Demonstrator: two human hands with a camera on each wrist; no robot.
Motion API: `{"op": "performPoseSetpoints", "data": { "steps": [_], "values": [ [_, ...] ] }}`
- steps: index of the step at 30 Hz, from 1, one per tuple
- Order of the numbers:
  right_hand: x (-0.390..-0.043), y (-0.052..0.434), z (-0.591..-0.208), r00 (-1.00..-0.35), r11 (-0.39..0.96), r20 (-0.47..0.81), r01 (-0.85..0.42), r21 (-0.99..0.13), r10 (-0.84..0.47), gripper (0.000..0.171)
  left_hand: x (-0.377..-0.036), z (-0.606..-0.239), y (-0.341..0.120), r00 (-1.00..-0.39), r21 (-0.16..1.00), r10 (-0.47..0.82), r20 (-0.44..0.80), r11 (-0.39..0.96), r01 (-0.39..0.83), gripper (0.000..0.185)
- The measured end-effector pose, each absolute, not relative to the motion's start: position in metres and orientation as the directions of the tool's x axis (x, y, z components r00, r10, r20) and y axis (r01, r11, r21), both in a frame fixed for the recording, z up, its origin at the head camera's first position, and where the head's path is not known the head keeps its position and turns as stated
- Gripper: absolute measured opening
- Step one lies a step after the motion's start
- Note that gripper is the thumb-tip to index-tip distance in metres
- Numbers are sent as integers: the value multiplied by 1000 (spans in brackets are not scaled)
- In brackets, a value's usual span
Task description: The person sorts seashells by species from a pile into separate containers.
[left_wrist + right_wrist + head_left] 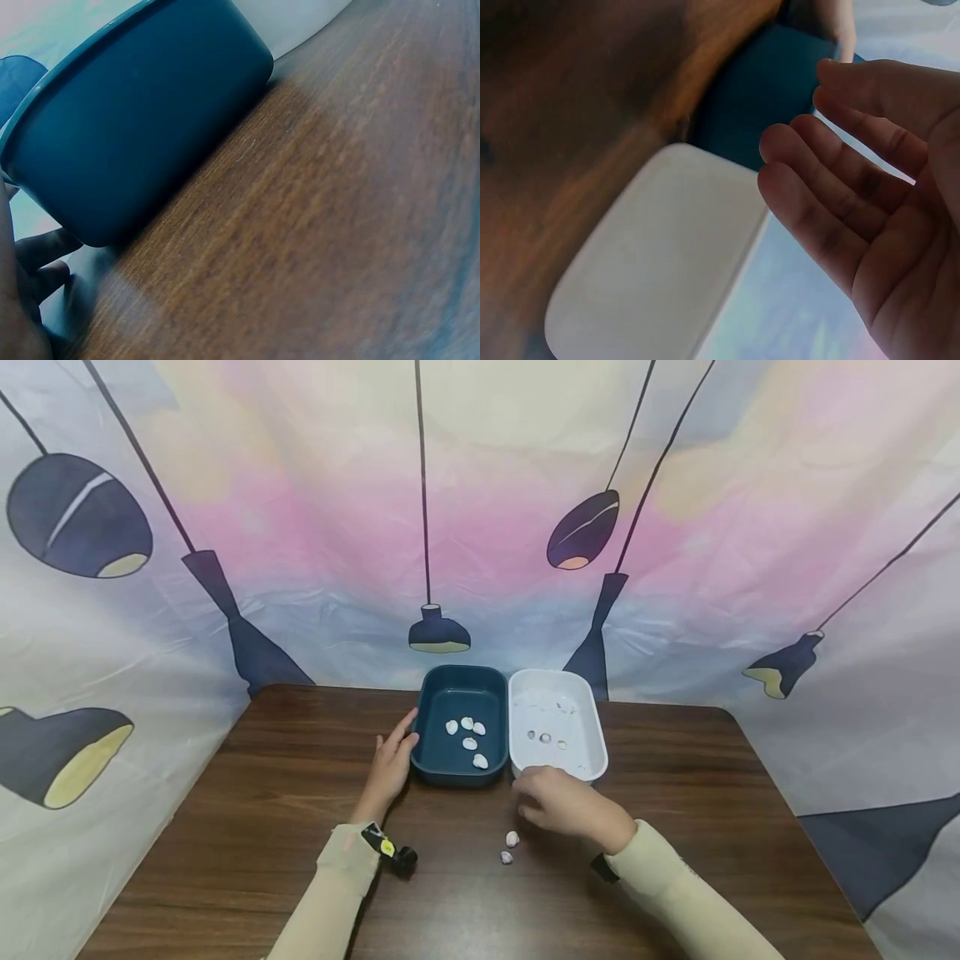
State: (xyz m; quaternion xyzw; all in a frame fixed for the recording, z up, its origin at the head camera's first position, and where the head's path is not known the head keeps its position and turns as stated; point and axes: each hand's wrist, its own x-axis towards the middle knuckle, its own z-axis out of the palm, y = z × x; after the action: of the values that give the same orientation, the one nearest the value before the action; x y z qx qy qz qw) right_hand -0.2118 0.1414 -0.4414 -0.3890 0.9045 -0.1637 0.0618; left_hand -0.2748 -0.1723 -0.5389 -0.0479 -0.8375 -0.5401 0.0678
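My left hand (390, 768) rests against the left side of a dark teal tray (459, 778), fingers extended along its wall; in the left wrist view the fingertips meet its lower corner. Several small white seashells (469, 743) lie in that tray. My right hand (558, 802) is at the near edge of a white tray (596, 739), which stands against the teal one. In the right wrist view its fingers are loosely bent, with nothing visible between thumb and fingertips. A few small greyish shells (545, 738) lie in the white tray.
Two small shells (512, 839) lie on the brown wooden table (262, 827), left of and nearer than my right hand. Behind the table's far edge hangs a cloth (337, 527) printed with lamps.
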Motion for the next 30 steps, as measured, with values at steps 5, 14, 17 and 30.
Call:
{"op": "performPoseSetpoints", "data": {
  "steps": [5, 14, 17, 30],
  "values": [
    [-208, 136, -447, -690, 649, -17, -671, -360, -723, 6, -274, -538, -173, -985, 898, 7, 173, 409, 161, 52],
    [-205, 129, -459, -613, 584, -13, -745, -323, -790, 10, -275, -539, -173, -986, 900, 11, 166, 408, 156, 52],
    [-204, 129, -463, -596, 570, -28, -751, -333, -802, 11, -275, -539, -173, -986, 899, 13, 165, 410, 156, 52],
    [-200, 126, -472, -608, 604, -120, -706, -370, -785, 14, -274, -538, -173, -987, 900, 13, 161, 409, 152, 53]
  ]
}}
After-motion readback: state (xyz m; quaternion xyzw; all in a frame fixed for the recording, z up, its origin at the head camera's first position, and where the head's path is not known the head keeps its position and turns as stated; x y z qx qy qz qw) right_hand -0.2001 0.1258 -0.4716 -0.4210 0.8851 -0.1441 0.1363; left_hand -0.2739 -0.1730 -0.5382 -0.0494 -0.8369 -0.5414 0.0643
